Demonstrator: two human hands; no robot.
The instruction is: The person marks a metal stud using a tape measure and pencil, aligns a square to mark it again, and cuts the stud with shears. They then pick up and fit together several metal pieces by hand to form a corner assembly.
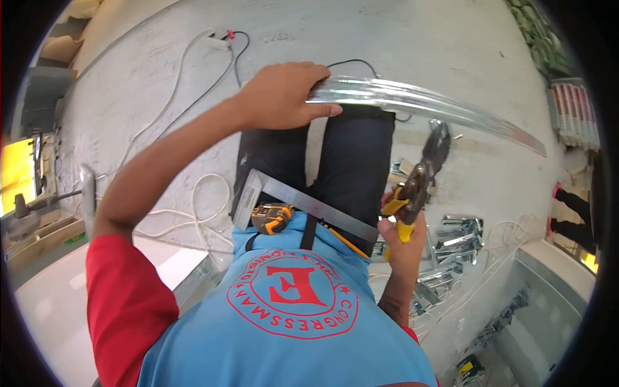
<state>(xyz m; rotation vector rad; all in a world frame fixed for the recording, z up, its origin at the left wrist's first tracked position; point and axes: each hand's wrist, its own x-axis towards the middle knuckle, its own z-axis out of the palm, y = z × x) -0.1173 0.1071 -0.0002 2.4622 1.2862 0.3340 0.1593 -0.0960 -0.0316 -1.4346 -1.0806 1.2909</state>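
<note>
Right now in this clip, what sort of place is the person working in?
Probably an indoor building or renovation site. The left hand holds a long, shiny metal strip, the right hand grips yellow-handled snips, and short metal pieces lie scattered on the floor.

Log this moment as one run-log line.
left hand: holding metal strip | right hand: holding snips near strip, contact unclear | lap: metal square, tape measure | floor: metal pieces
</note>
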